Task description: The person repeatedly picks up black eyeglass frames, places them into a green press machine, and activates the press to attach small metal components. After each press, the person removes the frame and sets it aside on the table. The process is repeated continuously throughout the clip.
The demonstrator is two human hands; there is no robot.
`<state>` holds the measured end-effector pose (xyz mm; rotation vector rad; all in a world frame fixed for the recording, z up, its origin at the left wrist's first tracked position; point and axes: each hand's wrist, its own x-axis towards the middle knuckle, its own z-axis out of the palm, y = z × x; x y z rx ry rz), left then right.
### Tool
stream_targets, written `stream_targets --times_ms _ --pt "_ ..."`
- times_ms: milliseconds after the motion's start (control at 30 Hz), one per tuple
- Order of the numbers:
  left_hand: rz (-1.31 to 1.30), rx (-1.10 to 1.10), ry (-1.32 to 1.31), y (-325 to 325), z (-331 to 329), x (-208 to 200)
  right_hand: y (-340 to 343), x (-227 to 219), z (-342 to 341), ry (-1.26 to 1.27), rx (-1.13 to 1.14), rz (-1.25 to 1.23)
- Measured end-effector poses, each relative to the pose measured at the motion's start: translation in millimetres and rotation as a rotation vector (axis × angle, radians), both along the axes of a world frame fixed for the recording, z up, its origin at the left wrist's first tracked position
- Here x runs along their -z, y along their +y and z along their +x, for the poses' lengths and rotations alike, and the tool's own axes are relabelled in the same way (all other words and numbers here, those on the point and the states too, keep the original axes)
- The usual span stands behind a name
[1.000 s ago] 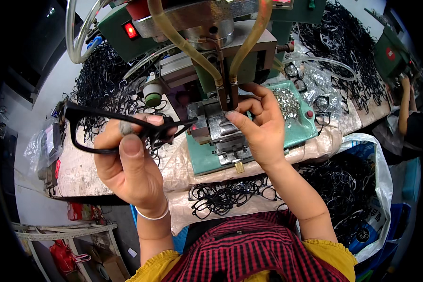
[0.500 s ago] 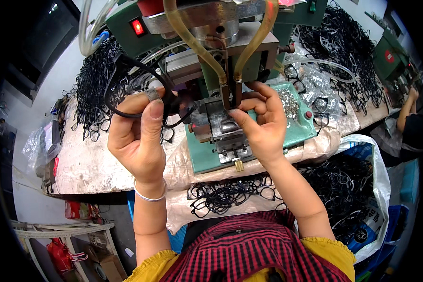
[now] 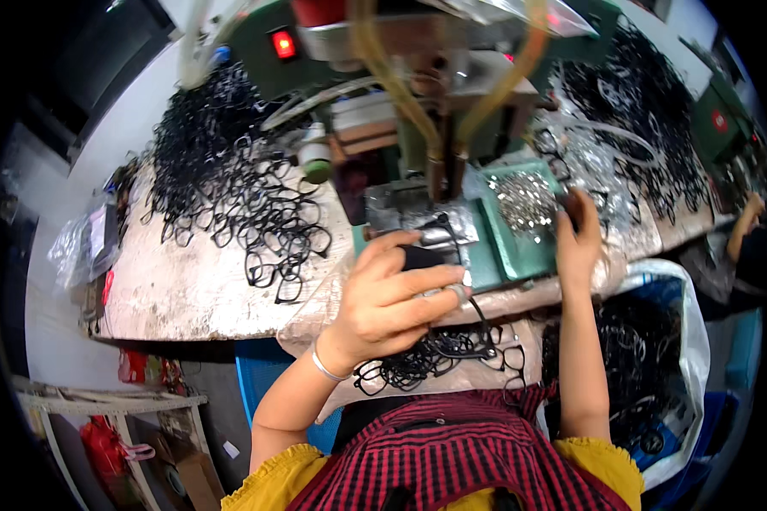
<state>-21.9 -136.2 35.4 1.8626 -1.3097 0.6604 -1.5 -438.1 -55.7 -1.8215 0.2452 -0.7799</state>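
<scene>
Frame (image 3: 485,322), dark, in the left hand (image 3: 388,300), before the metal block (image 3: 422,223) of the machine (image 3: 328,41); the left fingers are clamped on it, their backs upward, presumably to steady it from above; the hand hides whether it touches the block. Right hand (image 3: 581,237) at the right rim of the green tray (image 3: 518,266); its fingers are curled, but whether they close on anything cannot be told; the tray stands just right of the block, probably so that its metal pieces (image 3: 521,204) lie within easy reach. Loose frames (image 3: 268,223) spread over the table (image 3: 179,298) left of the machine, before a heap (image 3: 203,119) nearer the back edge; a front batch (image 3: 418,362) lies by the front edge, and a white bag (image 3: 695,341) stands off that edge, at right, apparently as bulk storage beside the seat.
</scene>
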Motion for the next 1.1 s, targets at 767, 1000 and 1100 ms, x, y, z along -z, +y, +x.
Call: stream_targets --times_ms 767,1000,1100 --pt "0.254 -0.959 -0.119 184.1 137.6 77.5 15.5 4.3 0.0 0.033 -0.005 -0.289" --pt "0.243 -1.692 0.619 374.8 133.6 122.5 28.5 -17.7 3.1 0.103 -0.173 -0.127" --pt "0.078 -1.396 0.446 273.5 141.7 166.4 29.3 -10.5 11.2 0.144 -0.147 -0.138"
